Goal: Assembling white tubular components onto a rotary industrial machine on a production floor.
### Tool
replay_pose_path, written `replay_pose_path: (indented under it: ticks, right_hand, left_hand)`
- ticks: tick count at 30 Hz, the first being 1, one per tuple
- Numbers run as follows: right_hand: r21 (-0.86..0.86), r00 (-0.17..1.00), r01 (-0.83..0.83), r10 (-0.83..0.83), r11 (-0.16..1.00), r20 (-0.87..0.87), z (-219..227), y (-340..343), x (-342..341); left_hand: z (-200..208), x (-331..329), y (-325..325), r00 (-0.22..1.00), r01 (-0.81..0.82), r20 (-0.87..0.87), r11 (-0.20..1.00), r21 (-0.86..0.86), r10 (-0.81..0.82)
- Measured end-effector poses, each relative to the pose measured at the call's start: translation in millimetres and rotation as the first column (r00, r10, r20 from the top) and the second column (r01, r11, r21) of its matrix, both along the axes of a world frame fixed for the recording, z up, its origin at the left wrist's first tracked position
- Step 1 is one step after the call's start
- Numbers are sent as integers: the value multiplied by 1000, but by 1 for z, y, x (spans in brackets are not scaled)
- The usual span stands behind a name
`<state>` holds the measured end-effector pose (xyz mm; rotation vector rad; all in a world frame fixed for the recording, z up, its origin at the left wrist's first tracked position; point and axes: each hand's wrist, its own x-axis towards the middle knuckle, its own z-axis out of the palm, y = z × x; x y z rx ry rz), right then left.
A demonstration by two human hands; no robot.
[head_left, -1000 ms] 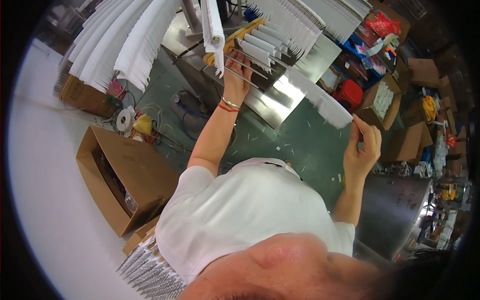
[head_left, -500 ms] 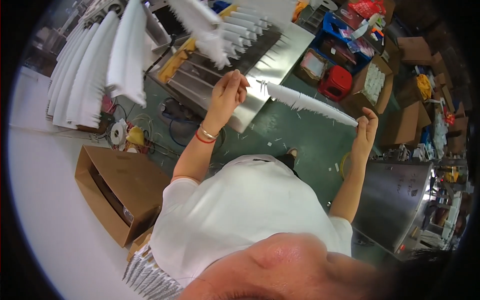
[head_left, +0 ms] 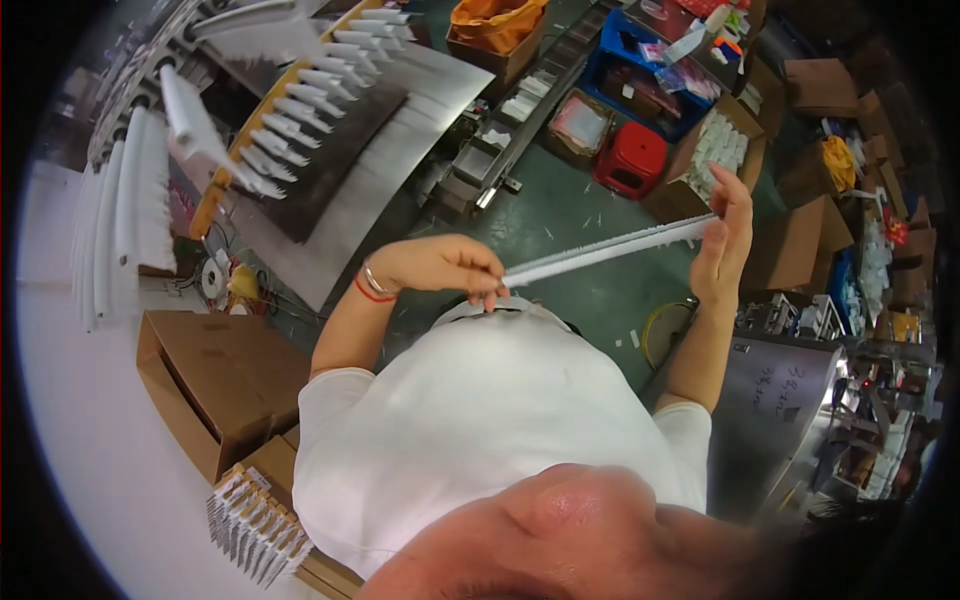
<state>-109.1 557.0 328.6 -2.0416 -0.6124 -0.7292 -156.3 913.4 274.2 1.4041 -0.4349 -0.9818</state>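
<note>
A long, thin white strip [head_left: 610, 246] with a ragged edge stretches between my hands in front of my body, its right end higher than its left. My left hand [head_left: 445, 266] pinches the left end between thumb and fingertips. At the other end, my right hand [head_left: 722, 240] has it between the thumb and raised fingers. Ahead on the left, similar white pieces [head_left: 305, 105] sit in a row along a yellow bar [head_left: 236, 150] above a metal table [head_left: 400, 140]. More white ragged lengths [head_left: 125, 210] hang from a machine at the far left.
A cardboard box [head_left: 230, 375] stands by my left side, near a rack of spiky pieces [head_left: 255, 525]. Ahead right are a red stool [head_left: 630, 160], a blue crate [head_left: 625, 80] and a box of white pieces [head_left: 715, 150]. A metal cabinet [head_left: 775, 400] is at my right.
My left hand has come down toward my body and now grips the strip's left end, which was loose before. That end has dropped; the view has shifted, showing more of the yellow-bar row.
</note>
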Motion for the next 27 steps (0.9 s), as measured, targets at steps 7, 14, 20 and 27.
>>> replay_pose_path:
  ticks: [7,14,20,27]
  right_hand:
    - [-188,930,233,-162,954,330,1,-57,65]
    - [131,846,-96,151,987,-511,-88,7,69]
    - [663,775,-45,445,747,-449,-123,78,171]
    - [840,747,29,547,541,-378,-128,127,297]
  left_hand:
    - [-33,38,-77,990,14,-131,976,-218,-43]
    - [-51,127,-132,810,-468,335,875,-124,481]
    - [-86,226,-166,470,-718,420,613,-330,777]
    - [-60,310,-131,224,-787,724,559,-260,653]
